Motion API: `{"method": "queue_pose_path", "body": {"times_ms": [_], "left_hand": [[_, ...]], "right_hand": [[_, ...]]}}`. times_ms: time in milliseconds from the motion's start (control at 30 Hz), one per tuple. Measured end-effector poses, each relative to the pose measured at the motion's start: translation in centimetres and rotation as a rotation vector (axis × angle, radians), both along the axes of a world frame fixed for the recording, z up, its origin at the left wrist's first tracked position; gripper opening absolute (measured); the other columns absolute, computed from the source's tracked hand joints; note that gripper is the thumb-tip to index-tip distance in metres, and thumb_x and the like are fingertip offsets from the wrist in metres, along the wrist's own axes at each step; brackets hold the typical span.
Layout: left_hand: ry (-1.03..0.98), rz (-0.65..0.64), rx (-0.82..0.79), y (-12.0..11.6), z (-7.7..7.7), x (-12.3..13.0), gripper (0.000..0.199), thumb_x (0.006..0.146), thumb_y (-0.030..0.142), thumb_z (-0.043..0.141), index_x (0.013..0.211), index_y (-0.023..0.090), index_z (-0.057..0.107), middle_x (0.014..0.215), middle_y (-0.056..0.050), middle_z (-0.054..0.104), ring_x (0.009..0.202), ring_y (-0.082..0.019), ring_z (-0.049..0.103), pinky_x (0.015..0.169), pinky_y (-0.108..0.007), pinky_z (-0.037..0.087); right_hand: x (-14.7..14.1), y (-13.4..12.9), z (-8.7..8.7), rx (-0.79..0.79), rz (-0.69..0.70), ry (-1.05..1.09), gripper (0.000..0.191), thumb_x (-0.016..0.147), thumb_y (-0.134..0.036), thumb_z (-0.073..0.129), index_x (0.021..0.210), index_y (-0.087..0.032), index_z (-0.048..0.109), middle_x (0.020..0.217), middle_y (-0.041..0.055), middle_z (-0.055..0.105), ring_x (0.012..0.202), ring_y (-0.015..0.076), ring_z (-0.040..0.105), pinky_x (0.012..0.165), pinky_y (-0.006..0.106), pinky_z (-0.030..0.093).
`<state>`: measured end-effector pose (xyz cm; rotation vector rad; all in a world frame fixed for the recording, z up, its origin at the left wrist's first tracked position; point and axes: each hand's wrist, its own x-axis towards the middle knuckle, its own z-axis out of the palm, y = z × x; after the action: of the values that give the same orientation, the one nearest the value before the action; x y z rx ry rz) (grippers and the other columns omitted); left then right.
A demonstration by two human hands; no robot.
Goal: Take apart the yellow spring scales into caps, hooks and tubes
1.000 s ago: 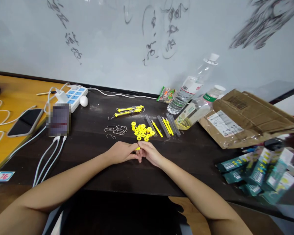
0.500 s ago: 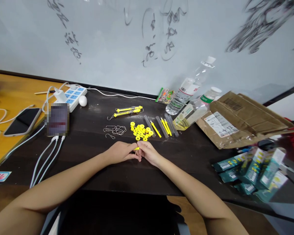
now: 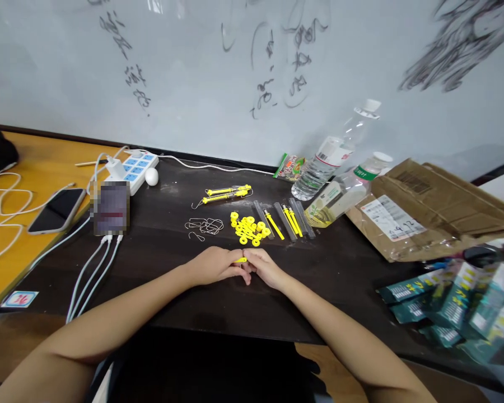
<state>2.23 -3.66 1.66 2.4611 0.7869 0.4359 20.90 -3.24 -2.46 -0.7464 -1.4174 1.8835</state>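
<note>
My left hand (image 3: 213,264) and my right hand (image 3: 266,268) meet over the dark table, fingers pinched together. Between them shows a small yellow plastic part (image 3: 240,259); the fingers cover most of it, and both hands seem closed on it. Just beyond lies a pile of yellow plastic caps and rings (image 3: 248,228). Loose metal hooks (image 3: 205,225) are left of the pile. To its right rest yellow rods with springs (image 3: 294,221) and clear tubes (image 3: 284,221). Farther back are two assembled yellow spring scales (image 3: 227,194) with hooks.
Two bottles, one of clear water (image 3: 325,168) and one of yellowish liquid (image 3: 340,196), stand back right beside a cardboard parcel (image 3: 392,215). Green boxes (image 3: 449,296) lie at right. Leftward are a power strip (image 3: 136,170), a phone (image 3: 56,210), a blurred-out device (image 3: 110,208) and white cables (image 3: 84,277).
The camera has turned slightly left, so the scene sits farther right in the picture. Both hands stay together on the yellow part, with only small finger shifts.
</note>
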Motion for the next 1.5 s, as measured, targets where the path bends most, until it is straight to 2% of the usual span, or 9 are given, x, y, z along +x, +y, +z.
{"method": "queue_pose_path", "body": {"times_ms": [133,267,467,700,867,1033,1167,1333,1500], "left_hand": [[-0.134,-0.017,-0.123,0.3,0.0,-0.1,0.036,0.098,0.043,0.03,0.096,0.017,0.056,0.092,-0.004,0.068,0.082,-0.016,0.064,0.072,-0.023,0.042],[-0.152,0.023,-0.079,0.5,-1.1,-0.1,0.042,0.096,0.049,0.032,0.092,0.016,0.058,0.081,-0.004,0.067,0.072,-0.016,0.063,0.066,-0.023,0.041],[-0.113,0.009,-0.043,0.4,-1.1,-0.2,0.047,0.094,0.056,0.03,0.095,0.018,0.058,0.082,-0.004,0.068,0.072,-0.017,0.063,0.064,-0.023,0.039],[-0.15,0.028,-0.003,0.4,-1.4,-0.1,0.048,0.095,0.057,0.024,0.084,0.018,0.05,0.076,-0.003,0.064,0.065,-0.015,0.06,0.059,-0.022,0.037],[-0.098,0.054,0.037,0.6,-1.8,-0.2,0.042,0.094,0.054,0.029,0.086,0.018,0.048,0.071,0.0,0.06,0.06,-0.014,0.057,0.055,-0.022,0.033],[-0.043,0.033,0.118,0.6,-1.7,-0.2,0.043,0.088,0.061,0.039,0.087,0.019,0.05,0.067,0.002,0.059,0.056,-0.013,0.057,0.052,-0.021,0.031],[0.009,0.051,0.255,0.5,-2.0,-0.2,0.046,0.093,0.059,0.029,0.087,0.018,0.05,0.067,0.001,0.061,0.057,-0.014,0.059,0.052,-0.022,0.033],[0.085,0.119,0.435,0.3,-2.3,0.1,0.053,0.091,0.063,0.023,0.086,0.017,0.05,0.064,-0.001,0.062,0.055,-0.016,0.06,0.049,-0.022,0.033],[0.124,0.127,0.418,0.0,-2.2,0.5,0.047,0.095,0.057,0.024,0.094,0.016,0.049,0.073,-0.004,0.067,0.062,-0.018,0.065,0.051,-0.023,0.038]], "right_hand": [[-0.4,0.1,-0.1,-0.069,-0.014,0.06,0.047,0.083,-0.054,0.054,0.057,-0.015,0.051,0.038,-0.004,0.048,0.031,0.0075,0.044,0.035,0.019,0.036],[-0.9,-0.2,0.2,-0.09,-0.063,0.037,0.048,0.083,-0.054,0.055,0.055,-0.016,0.048,0.035,-0.0053,0.045,0.028,0.0064,0.039,0.031,0.017,0.031],[-1.0,-0.3,0.5,-0.079,-0.048,0.023,0.047,0.082,-0.055,0.056,0.059,-0.015,0.052,0.039,-0.0044,0.048,0.03,0.007,0.043,0.032,0.018,0.035],[-0.8,-0.5,0.4,-0.091,-0.012,0.13,0.041,0.08,-0.052,0.061,0.065,-0.015,0.052,0.044,-0.0047,0.052,0.037,0.0081,0.05,0.04,0.02,0.044],[-1.2,-0.6,0.7,-0.135,-0.098,0.161,0.04,0.079,-0.051,0.063,0.064,-0.015,0.054,0.044,-0.0059,0.05,0.033,0.0059,0.044,0.037,0.018,0.043],[-1.5,-0.8,0.9,-0.133,-0.135,0.117,0.041,0.078,-0.052,0.063,0.068,-0.013,0.06,0.044,-0.0063,0.047,0.032,0.0044,0.04,0.033,0.017,0.039],[-1.6,-0.9,0.7,-0.124,-0.141,0.118,0.042,0.077,-0.053,0.063,0.062,-0.014,0.055,0.045,-0.0064,0.047,0.032,0.0042,0.041,0.032,0.016,0.038],[-1.7,-0.8,0.5,-0.119,-0.195,0.124,0.044,0.077,-0.053,0.063,0.058,-0.016,0.05,0.046,-0.0069,0.046,0.032,0.0032,0.037,0.03,0.016,0.035],[-1.8,-0.7,0.4,-0.102,-0.262,0.137,0.045,0.078,-0.051,0.062,0.053,-0.017,0.046,0.041,-0.0078,0.042,0.031,0.0041,0.036,0.031,0.017,0.034]]}}
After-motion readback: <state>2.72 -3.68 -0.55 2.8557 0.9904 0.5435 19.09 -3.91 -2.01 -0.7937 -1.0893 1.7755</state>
